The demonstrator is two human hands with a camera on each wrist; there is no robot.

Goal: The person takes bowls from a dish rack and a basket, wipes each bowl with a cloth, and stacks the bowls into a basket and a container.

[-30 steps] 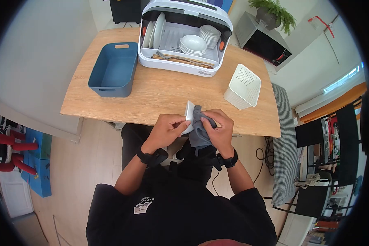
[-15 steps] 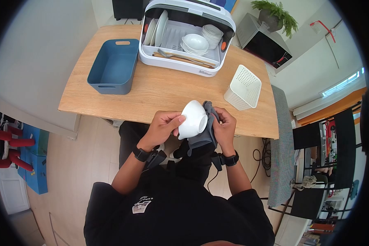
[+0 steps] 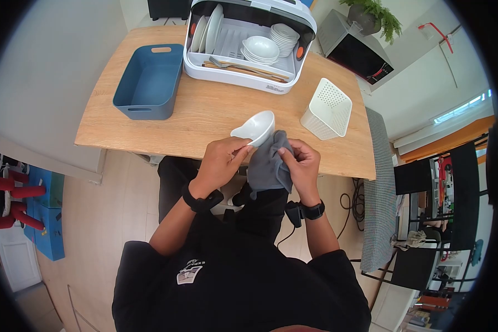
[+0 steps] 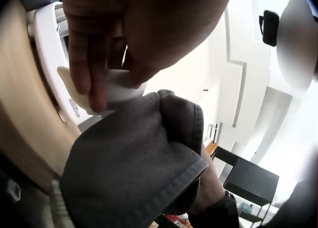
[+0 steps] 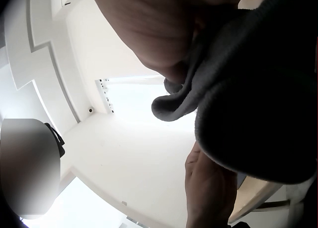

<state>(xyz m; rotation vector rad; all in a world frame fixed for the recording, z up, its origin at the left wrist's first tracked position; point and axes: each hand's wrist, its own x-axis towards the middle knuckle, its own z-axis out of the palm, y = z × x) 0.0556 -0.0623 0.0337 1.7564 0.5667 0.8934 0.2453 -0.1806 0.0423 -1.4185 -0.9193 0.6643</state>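
Observation:
My left hand [image 3: 220, 165] pinches the rim of a white bowl [image 3: 260, 126] between thumb and fingers, above the table's front edge. The bowl is tilted, with its inside showing in the head view and a small lip at its left. My right hand [image 3: 305, 169] grips a dark grey cloth [image 3: 266, 169] by its upper part. The cloth hangs down between the hands and overlaps the bowl's right side. In the left wrist view the cloth [image 4: 129, 163] covers part of the bowl [image 4: 119, 89]. The right wrist view shows mostly the cloth [image 5: 248, 103].
A white dish box [image 3: 235, 81] at the back of the wooden table [image 3: 205, 119] holds plates, stacked bowls, chopsticks and a fork or spoon. A blue bin [image 3: 149, 112] stands to the left. To the right is a white perforated basket [image 3: 321, 126]. A microwave [image 3: 355, 51] sits beyond.
The bowl has turned from edge-on, through its outside showing, to its inside showing, and moved away from the body. The cloth now hangs more spread out below the right hand.

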